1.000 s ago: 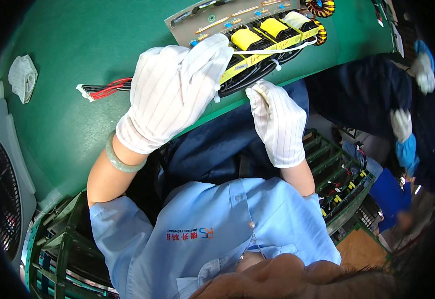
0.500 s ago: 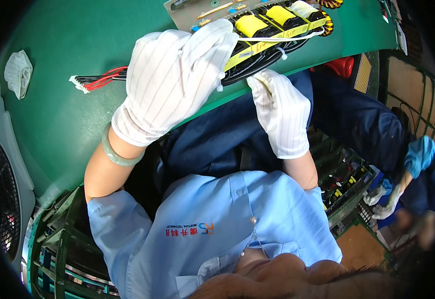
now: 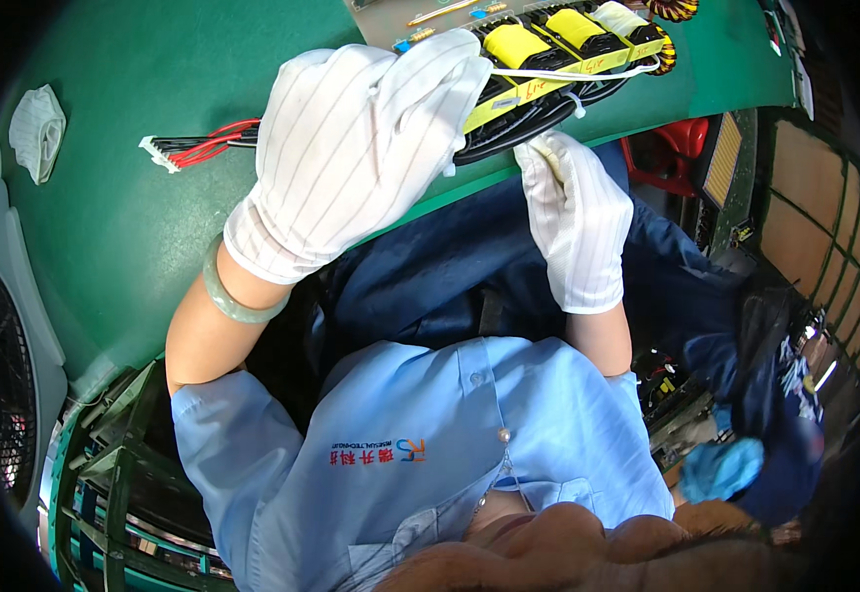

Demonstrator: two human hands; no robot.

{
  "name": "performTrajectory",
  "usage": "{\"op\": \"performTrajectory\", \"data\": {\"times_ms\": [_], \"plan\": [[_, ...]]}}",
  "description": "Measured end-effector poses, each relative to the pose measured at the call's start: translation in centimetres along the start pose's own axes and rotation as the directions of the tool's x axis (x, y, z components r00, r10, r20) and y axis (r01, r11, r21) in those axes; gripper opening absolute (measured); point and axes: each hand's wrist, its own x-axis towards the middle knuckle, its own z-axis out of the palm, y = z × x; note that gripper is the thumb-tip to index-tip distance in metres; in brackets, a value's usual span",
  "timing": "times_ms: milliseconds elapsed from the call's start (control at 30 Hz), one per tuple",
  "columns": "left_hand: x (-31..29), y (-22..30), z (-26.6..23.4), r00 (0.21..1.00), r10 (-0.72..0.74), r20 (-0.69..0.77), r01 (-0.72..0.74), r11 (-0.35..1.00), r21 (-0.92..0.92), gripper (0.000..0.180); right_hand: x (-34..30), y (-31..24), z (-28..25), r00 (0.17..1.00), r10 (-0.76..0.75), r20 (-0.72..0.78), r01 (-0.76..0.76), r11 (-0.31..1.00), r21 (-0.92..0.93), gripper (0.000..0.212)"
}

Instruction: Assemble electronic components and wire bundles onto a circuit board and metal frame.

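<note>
A circuit board [image 3: 376,22] with a row of yellow-wrapped transformers [image 3: 514,46] lies at the far side of the green table's front part. My left hand [image 3: 361,158], in a white striped glove, is closed over the board's left end and the black wire bundle [image 3: 519,138] along its front. Red and black wires with a white connector [image 3: 159,155] come out on that hand's left. My gloved right hand [image 3: 578,222] is just in front of the bundle, fingers pinched together; what they hold, if anything, is hidden. A white cable tie [image 3: 576,105] sticks out above it.
A crumpled white glove [image 3: 37,133] lies on the green table [image 3: 124,266] at the left. Beside the table stands a fan [image 3: 11,375]. At the right are a red stool [image 3: 672,153] and a co-worker with a blue sleeve [image 3: 721,469].
The board and my right hand have shifted slightly to the right. My left hand keeps its grip at the board's left end. The co-worker's blue sleeve has moved down and left.
</note>
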Motion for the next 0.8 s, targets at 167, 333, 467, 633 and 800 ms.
{"op": "performTrajectory", "data": {"times_ms": [167, 333, 467, 633, 800], "plan": [[-0.22, -0.05, -0.18, 1.000, 0.005, 0.007, -0.005, 1.000, 0.015, 0.051, -0.18, 0.19, 0.10, 1.000, -0.023, -0.014, 0.023, 1.000, 0.012, 0.014], [0.04, -0.18, -0.05, 1.000, 0.007, 0.028, -0.007, 1.000, 0.006, 0.048, -0.49, 0.34, 0.24, 0.999, -0.035, -0.035, 0.036, 0.999, 0.029, 0.014], [0.21, -0.03, -0.19, 0.999, -0.005, 0.036, 0.005, 1.000, -0.004, 0.046, -0.64, 0.15, 0.24, 0.998, -0.044, -0.044, 0.045, 0.998, 0.038, 0.014], [0.20, -0.01, 0.14, 0.999, -0.017, 0.031, 0.017, 1.000, -0.016, 0.050, -0.64, 0.24, 0.18, 0.999, -0.033, -0.043, 0.035, 0.999, 0.027, 0.016], [0.67, -0.04, 0.20, 0.997, -0.041, 0.072, 0.044, 0.998, -0.051, 0.052, -0.56, 0.56, 0.21, 0.997, -0.060, -0.053, 0.062, 0.997, 0.042, 0.017]]}}
